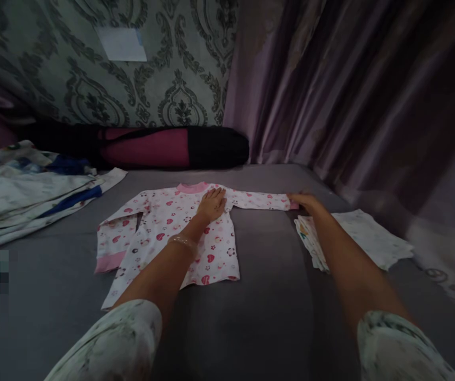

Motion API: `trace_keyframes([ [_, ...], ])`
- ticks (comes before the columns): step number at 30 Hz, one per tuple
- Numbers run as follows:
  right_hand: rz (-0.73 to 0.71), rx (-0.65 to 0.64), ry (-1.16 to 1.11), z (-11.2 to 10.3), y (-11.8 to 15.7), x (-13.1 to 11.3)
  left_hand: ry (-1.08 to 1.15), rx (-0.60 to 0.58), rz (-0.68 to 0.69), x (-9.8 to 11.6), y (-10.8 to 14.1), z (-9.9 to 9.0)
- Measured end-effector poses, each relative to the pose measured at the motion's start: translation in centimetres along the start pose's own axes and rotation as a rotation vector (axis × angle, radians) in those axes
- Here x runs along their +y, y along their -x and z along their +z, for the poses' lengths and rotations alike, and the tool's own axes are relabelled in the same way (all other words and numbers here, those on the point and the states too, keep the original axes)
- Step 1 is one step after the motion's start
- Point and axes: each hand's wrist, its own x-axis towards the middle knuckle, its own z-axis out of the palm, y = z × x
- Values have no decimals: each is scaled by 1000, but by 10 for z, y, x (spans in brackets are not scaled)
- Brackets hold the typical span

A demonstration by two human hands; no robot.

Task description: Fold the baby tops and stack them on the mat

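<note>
A small white shirt point(163, 222) with pink hearts, a pink collar and pink cuffs lies spread on the grey sheet point(267, 317). My left hand point(212, 204) rests flat on its upper chest near the right shoulder, fingers spread. At the end of the sleeve stretched out to the right, my right hand point(303, 201) pinches the pink cuff. The shirt's other sleeve bends downward on the left. My left forearm covers part of the shirt's lower body.
Folded cloth point(310, 241) lies beneath my right forearm, with a white garment point(370, 235) beside it. Crumpled clothes point(32, 185) lie at the left. A black and maroon bolster point(148, 148) runs along the patterned wall; purple curtains point(291, 79) hang right.
</note>
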Motion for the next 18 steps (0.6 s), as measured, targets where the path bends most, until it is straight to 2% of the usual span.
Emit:
trace_keyframes([
  [3, -38, 72, -88, -2, -1, -9, 0, -3, -1, 1, 0, 0],
  [8, -271, 352, -167, -17, -2, -16, -10, -29, -10, 3, 0, 0],
  [10, -227, 318, -37, -18, 2, -16, -9, -28, -19, 3, 0, 0],
  [13, -72, 206, 174, -12, 10, -15, 12, -29, -20, 3, 0, 0],
  [16, 39, 177, 250, -3, 18, -14, 43, -33, -16, 3, 1, -1],
  [18, 13, 103, 321, 0, 22, -14, 55, -26, -16, 3, 1, -2],
])
